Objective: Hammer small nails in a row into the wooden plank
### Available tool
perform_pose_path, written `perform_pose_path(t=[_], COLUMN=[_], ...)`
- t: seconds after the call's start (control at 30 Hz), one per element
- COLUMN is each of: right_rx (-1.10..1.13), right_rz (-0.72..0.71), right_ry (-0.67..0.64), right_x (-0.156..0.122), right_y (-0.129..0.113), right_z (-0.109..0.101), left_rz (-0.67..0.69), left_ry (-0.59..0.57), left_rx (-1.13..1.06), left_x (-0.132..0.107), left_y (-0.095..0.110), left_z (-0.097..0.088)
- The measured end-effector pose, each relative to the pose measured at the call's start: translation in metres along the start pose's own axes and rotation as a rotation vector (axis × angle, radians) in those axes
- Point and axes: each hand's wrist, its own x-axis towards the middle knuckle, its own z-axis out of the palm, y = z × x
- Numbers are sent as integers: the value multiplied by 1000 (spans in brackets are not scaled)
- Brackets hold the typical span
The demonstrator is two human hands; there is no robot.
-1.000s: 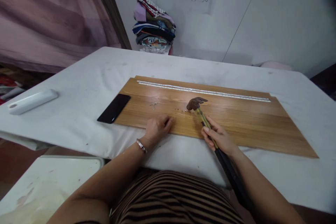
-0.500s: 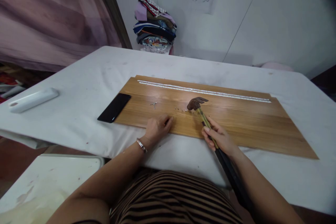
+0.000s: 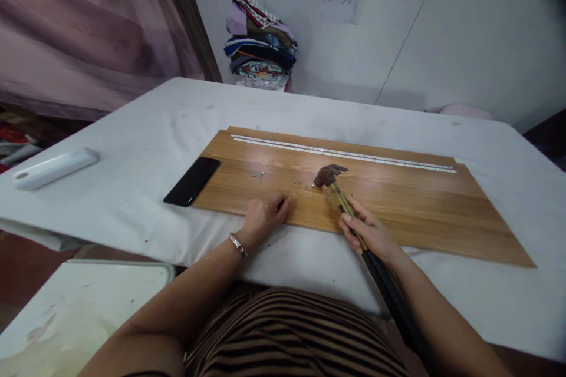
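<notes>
My right hand (image 3: 365, 228) is closed round the shaft of a claw hammer (image 3: 344, 199), which has a rusty head and a yellow and black handle. The hammer's head is low over a wooden board (image 3: 424, 206), by a row of small nail-like bits (image 3: 305, 185); whether it touches them I cannot tell. My left hand (image 3: 266, 214) rests in a loose fist on the board's near edge, left of those bits, with no object showing in it. A few loose silvery nails (image 3: 259, 175) lie on the board above my left hand.
Two white marked strips (image 3: 345, 154) run along the board's far side. A black phone (image 3: 192, 181) overlaps its left end. On the white-covered table (image 3: 141, 123), a white oblong object (image 3: 56, 168) lies far left. Folded cloths (image 3: 260, 47) are stacked behind the table.
The hammer's head has shifted very slightly left and down. My left hand has stayed in place on the board.
</notes>
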Motion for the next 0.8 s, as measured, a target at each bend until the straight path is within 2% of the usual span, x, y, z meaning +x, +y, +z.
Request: perform_pose_path(t=[0.6,0.8], right_rx=[-26,-36], right_rz=[16,34], right_ry=[-2,14], right_x=[0,-2], right_y=[1,4], right_z=[0,-3], left_rz=[12,-16], left_ry=[4,-25], left_rx=[-29,-35], left_x=[0,-2], left_y=[4,5], left_z=[-5,-5])
